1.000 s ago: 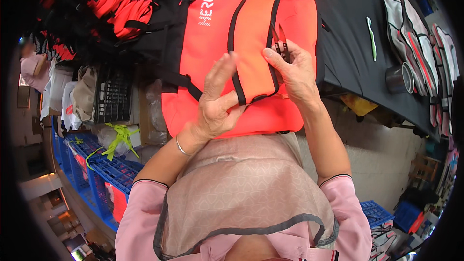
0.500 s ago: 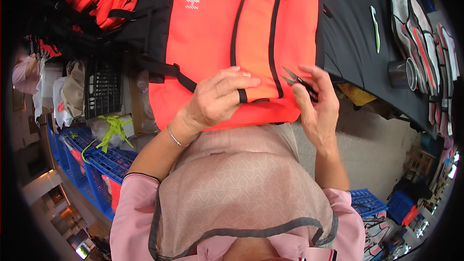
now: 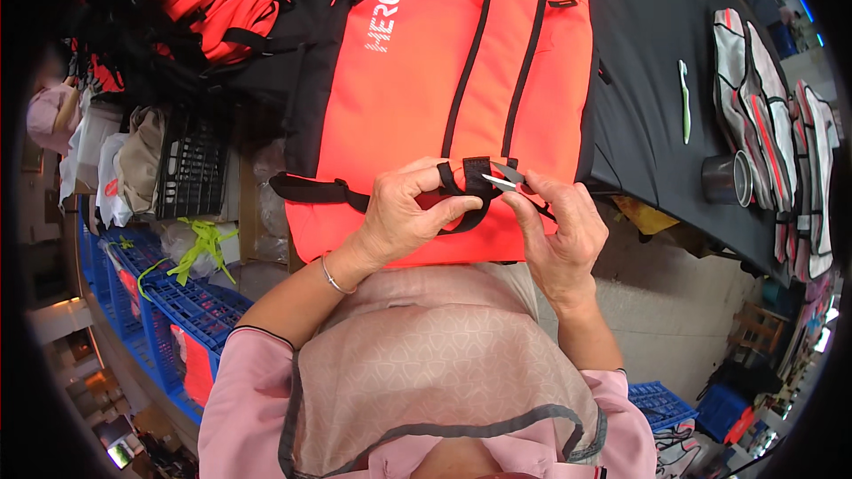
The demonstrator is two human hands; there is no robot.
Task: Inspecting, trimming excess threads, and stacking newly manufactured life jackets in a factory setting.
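Observation:
A bright orange-red backpack point(image 3: 390, 115) with black trim and two long black-edged seams lies in front of me, its lower edge against my apron. With bent fingers, my left hand point(image 3: 390, 208) pinches a black webbing loop point(image 3: 477, 168) near the bag's lower edge and lifts it off the fabric. Between thumb and fingers of my right hand point(image 3: 566, 235) is a pair of thread snips point(image 3: 502, 183). Their parted blades point left, right beside the webbing. Whether the blades touch it I cannot tell.
A black cloth covers the table point(image 3: 639, 98). On it at right are a pale green-and-white brush-like tool point(image 3: 684, 102), a dark metal cup point(image 3: 723, 179) and grey-white strap pieces point(image 3: 754, 80). More orange bags point(image 3: 204, 9) pile at far left, near a black crate point(image 3: 191, 168) and blue crates point(image 3: 195, 302).
My left hand has gone from resting on the bag to gripping the black webbing. The snips have come left to it. The view has shifted, so the bag shows lower.

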